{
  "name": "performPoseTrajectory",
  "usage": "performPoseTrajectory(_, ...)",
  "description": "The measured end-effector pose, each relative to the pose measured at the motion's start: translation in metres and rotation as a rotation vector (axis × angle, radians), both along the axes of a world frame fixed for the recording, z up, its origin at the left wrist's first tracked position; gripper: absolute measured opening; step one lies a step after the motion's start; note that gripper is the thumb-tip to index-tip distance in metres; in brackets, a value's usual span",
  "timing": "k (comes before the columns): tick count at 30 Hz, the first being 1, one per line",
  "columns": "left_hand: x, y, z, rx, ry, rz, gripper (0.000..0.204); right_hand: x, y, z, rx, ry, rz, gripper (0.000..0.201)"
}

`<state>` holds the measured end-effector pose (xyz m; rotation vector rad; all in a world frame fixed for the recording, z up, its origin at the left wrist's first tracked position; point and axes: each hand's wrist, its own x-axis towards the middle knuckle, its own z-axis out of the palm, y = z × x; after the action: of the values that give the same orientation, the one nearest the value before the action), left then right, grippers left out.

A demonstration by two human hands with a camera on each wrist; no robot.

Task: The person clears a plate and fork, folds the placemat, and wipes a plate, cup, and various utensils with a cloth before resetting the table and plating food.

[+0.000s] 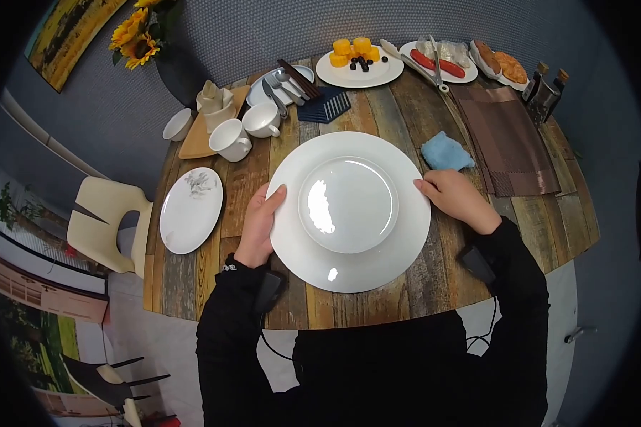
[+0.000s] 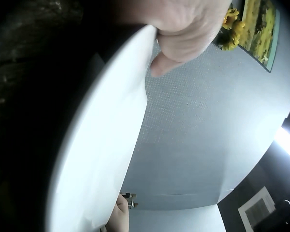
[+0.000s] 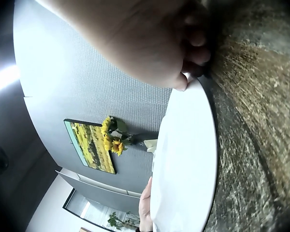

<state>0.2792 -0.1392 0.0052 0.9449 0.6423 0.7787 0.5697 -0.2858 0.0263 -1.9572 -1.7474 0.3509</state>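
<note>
A large round white plate (image 1: 350, 274) is held level over the near middle of the table, a smaller circle outlined at its centre and glare on its surface. My left hand (image 1: 258, 226) grips its left rim, thumb on top and the other fingers hidden underneath. At the opposite rim my right hand (image 1: 457, 199) pinches the edge; in the right wrist view its fingers (image 3: 198, 54) curl below the plate. Just beyond the right hand lies a crumpled light blue cloth (image 1: 446, 151). An oval white plate (image 1: 191, 213) with a grey pattern rests left of my left hand.
Two white cups (image 1: 230, 140), a wooden board (image 1: 197, 147) and a cutlery plate (image 1: 308, 73) stand back left. Farther back are a fruit plate (image 1: 377, 75) and a sausage plate (image 1: 466, 75). A brown placemat (image 1: 513, 146) lies right, near dark bottles (image 1: 557, 89).
</note>
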Motion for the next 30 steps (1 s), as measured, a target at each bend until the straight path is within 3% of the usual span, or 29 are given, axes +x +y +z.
performPoseTrajectory(5, 0.0, 0.0, 0.0, 0.032, 0.041, -0.001, 0.023, -0.001, -0.002, 0.006, -0.059, -0.042, 0.002, 0.035)
performPoseTrajectory(11, -0.001, 0.002, -0.002, 0.038, 0.054, -0.015, 0.023, 0.001, -0.002, 0.016, 0.223, 0.109, -0.067, 0.02)
performPoseTrajectory(13, 0.0, 0.0, -0.001, 0.025, 0.046, -0.008, 0.023, 0.012, -0.001, 0.018, 0.563, -0.155, -0.011, 0.011)
performPoseTrajectory(17, 0.0, 0.0, 0.001, 0.018, 0.051, -0.003, 0.022, 0.028, 0.0, 0.013, 0.399, -0.27, 0.113, 0.026)
performPoseTrajectory(23, -0.005, 0.006, -0.005, -0.007, 0.039, -0.032, 0.022, 0.033, -0.003, 0.0, 0.192, -0.259, 0.097, 0.05)
performPoseTrajectory(30, 0.0, -0.001, 0.001, 0.044, 0.029, -0.047, 0.025, 0.052, 0.011, -0.016, 0.25, -0.088, 0.065, 0.044)
